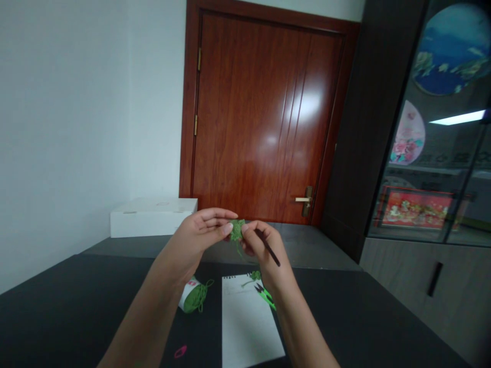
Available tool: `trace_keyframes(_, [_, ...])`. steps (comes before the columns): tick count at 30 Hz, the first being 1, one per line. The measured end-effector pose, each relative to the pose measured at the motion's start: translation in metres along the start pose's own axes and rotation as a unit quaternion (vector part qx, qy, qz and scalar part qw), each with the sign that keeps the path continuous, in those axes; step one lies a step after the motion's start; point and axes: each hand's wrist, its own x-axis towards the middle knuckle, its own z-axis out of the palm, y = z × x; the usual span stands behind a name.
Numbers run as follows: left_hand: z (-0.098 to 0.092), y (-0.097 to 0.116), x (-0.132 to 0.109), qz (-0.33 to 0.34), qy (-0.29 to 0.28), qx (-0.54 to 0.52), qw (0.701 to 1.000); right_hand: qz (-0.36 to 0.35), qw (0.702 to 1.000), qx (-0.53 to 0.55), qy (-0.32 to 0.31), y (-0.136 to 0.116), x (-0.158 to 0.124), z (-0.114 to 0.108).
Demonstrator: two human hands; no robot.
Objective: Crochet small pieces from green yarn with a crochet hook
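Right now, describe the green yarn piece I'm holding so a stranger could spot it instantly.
Start at the reddish-brown door and drop to its bottom edge, where the left hand and right hand show. Pinched between them is the small green yarn piece, a loose strand dangling. Unlike the yarn ball and green tuft below, it's held above the table.

A wooden door (261, 117) and display cabinet (406, 271) suggest home.

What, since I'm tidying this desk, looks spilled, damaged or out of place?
Nothing looks spilled or damaged. Slightly untidy: the green snips straddle the right edge of the white notepad, half on, half off, and the green yarn ball looks loose at one end. The visible part of the green stitched piece seems intact.
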Motion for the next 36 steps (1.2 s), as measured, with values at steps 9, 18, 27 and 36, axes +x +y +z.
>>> trace_keyframes(9, [0.004, 0.017, -0.005, 0.150, -0.041, 0.204, 0.967, 0.221, 0.934, 0.275, -0.059, 0.000, 0.006, -0.001])
trace_keyframes(18, [0.007, -0.002, -0.002, 0.079, 0.122, 0.126, 0.981, 0.071, 0.997, -0.005, 0.007, 0.001, 0.006, -0.004])
trace_keyframes(27, [0.003, -0.006, 0.000, 0.121, 0.101, 0.126, 0.979, -0.146, 0.950, -0.271, 0.047, -0.005, -0.002, -0.010])
trace_keyframes(36, [0.006, -0.003, -0.006, 0.130, 0.060, 0.158, 0.977, -0.106, 0.980, -0.168, -0.010, 0.001, -0.002, -0.004])
